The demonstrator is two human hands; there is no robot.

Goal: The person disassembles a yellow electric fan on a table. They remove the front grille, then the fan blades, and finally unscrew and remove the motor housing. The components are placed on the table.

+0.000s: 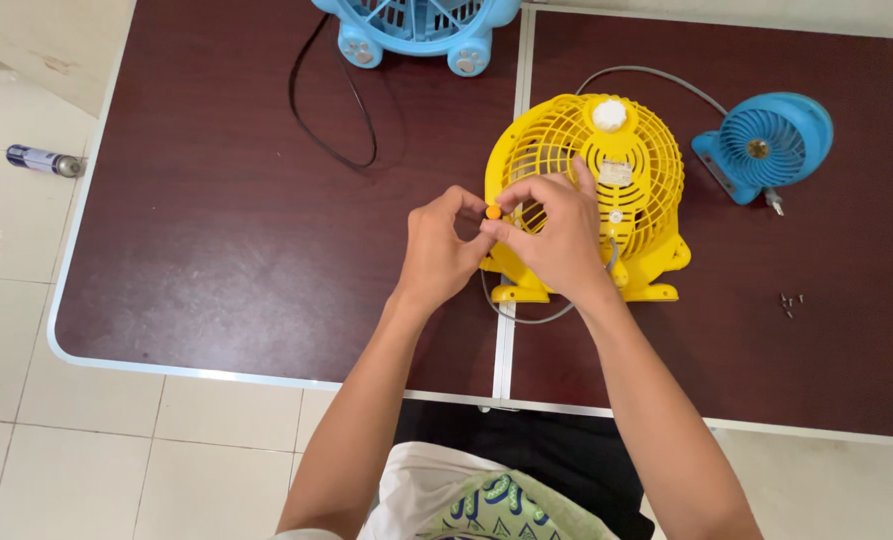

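Yellow fan housing (606,190) lies flat on the dark brown bench (216,250), right of its middle seam, grille side up with a white knob (609,114) at its far edge. A pale rectangular label sits on the grille below the knob; its print is too small to read. The right hand (556,235) covers the housing's near left part and hides that corner, fingers pinched narrow on a small orange piece (493,211). The left hand (441,250) meets it from the left, fingertips closed on the same piece; what the piece is cannot be made out. A grey cord (526,318) loops out under the right wrist.

Far right, a small blue fan motor unit (766,145) lies beside the housing, a grey cable running from it. A larger blue fan (416,30) at the far edge is cut off by the frame, its black cord (331,110) curling on the bench. Tiny screws (790,302) lie near right. A cylindrical can (41,160) rests on the tiled floor at left.
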